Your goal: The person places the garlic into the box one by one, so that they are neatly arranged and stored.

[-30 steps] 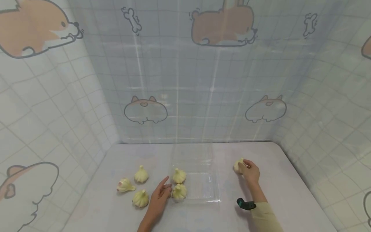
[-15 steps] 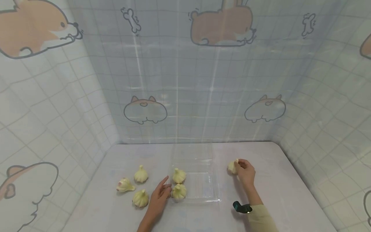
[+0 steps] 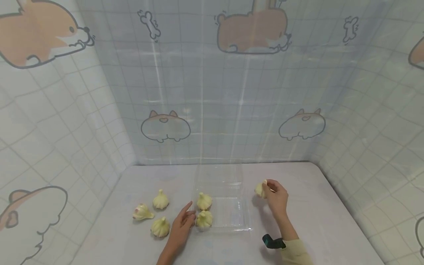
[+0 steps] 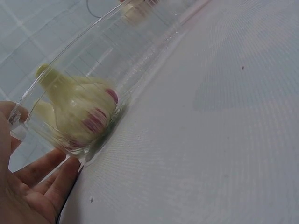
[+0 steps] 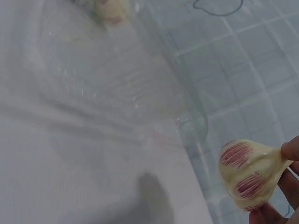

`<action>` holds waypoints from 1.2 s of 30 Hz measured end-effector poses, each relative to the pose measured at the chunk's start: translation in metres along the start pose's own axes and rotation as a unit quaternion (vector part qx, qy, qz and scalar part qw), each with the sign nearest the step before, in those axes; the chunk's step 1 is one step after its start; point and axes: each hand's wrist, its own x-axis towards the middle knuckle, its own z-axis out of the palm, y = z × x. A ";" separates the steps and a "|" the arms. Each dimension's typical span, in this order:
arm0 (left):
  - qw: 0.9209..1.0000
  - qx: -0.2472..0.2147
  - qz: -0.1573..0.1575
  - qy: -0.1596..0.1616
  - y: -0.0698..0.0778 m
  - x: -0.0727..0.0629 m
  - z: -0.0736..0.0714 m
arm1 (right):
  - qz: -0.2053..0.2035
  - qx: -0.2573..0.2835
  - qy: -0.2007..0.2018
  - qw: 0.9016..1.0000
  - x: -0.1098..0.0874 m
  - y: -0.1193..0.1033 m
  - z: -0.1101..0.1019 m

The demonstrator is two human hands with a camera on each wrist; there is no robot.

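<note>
My right hand [image 3: 277, 198] pinches a garlic bulb [image 3: 260, 190] by its neck, right of a clear plastic container [image 3: 232, 230]. In the right wrist view the held garlic bulb [image 5: 250, 172] shows purple streaks, with thumb and fingers on its stem and underside. Inside the container's left part two garlic bulbs [image 3: 204, 201] sit one behind the other. My left hand [image 3: 180, 226] lies along the container's left side, fingers fairly straight. The left wrist view shows its fingertips [image 4: 70, 168] touching the clear wall near the base, beside a garlic bulb [image 4: 81, 109] within.
Left of my left hand, three more garlic bulbs [image 3: 160, 227] lie on the pale table [image 3: 116, 243]. The container's clear lid [image 3: 219, 173] lies folded back behind it. Cartoon-printed curtain walls [image 3: 212, 92] enclose the table's back and sides.
My right hand has carried the garlic bulb leftward toward the container. The left hand and the other bulbs have stayed where they were.
</note>
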 end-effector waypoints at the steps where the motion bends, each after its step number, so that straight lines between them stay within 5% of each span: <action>1: 1.000 0.000 -0.001 -0.001 0.000 0.000 0.000 | -0.002 0.003 -0.001 1.000 -0.002 -0.003 0.001; 11: 1.000 0.009 -0.008 0.001 0.003 -0.001 0.000 | -0.040 0.028 -0.013 0.999 -0.022 -0.027 0.014; 28: 1.000 0.002 -0.002 0.003 0.002 -0.001 0.001 | -0.112 0.024 -0.052 0.992 -0.057 -0.031 0.040; 36: 1.000 0.004 -0.001 0.014 -0.031 0.009 0.002 | -0.125 0.033 -0.084 0.988 -0.073 -0.029 0.051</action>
